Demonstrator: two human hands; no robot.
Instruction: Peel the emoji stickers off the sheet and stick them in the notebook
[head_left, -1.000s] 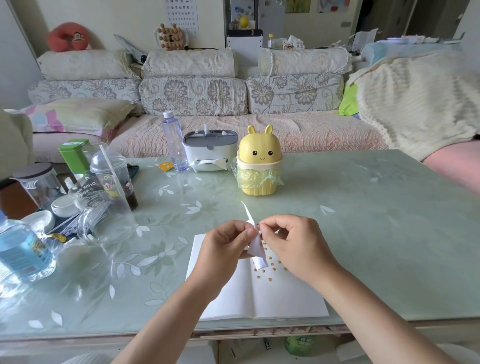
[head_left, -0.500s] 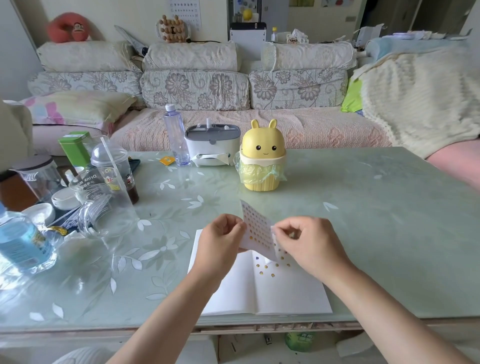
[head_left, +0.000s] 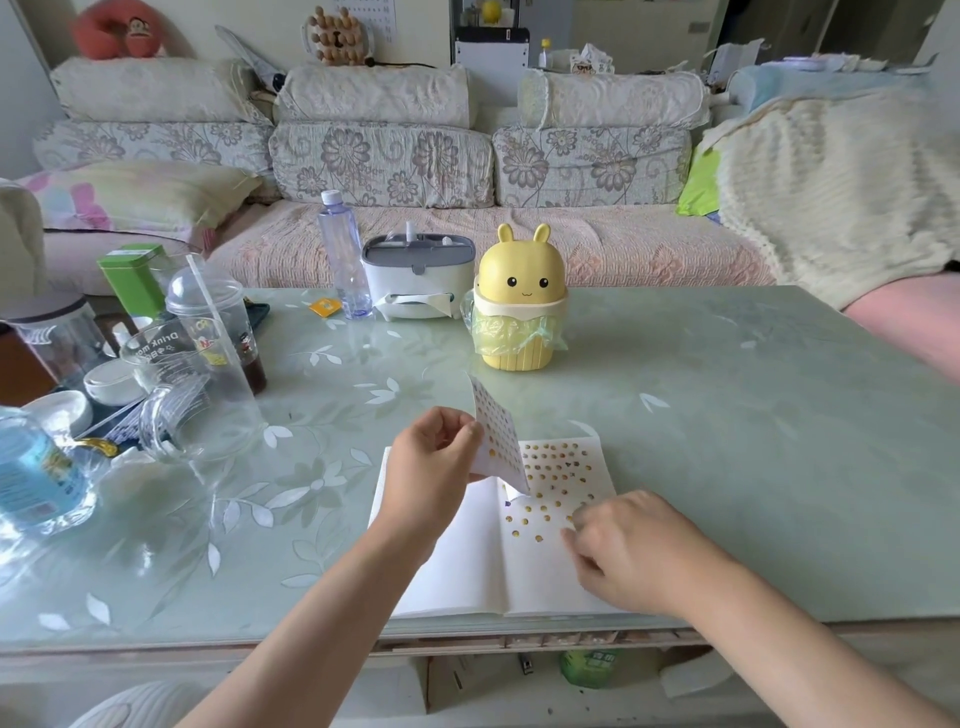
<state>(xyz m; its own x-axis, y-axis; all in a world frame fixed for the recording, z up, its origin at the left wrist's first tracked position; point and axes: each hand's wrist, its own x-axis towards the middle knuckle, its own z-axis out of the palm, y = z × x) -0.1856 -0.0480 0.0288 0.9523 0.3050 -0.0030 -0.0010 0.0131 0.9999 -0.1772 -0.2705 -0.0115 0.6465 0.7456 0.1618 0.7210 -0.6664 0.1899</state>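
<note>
An open white notebook (head_left: 467, 561) lies at the table's near edge, and its right page carries several small yellow emoji stickers (head_left: 556, 473). My left hand (head_left: 431, 467) pinches the sticker sheet (head_left: 498, 441) by its left edge and holds it upright above the notebook's fold. My right hand (head_left: 628, 551) is down on the right page with curled fingers, its fingertips pinched together against the paper below the stuck rows. The sticker at those fingertips is hidden.
A yellow bunny bin (head_left: 519, 301), a tissue box (head_left: 415, 275) and a clear bottle (head_left: 345, 254) stand behind the notebook. At the left are a glass jug (head_left: 197, 400), a domed cup with a straw (head_left: 218, 322) and a water bottle (head_left: 36, 467).
My right hand left the sheet and dropped to the notebook's right page. The left hand kept the sheet raised and turned it so its face shows.
</note>
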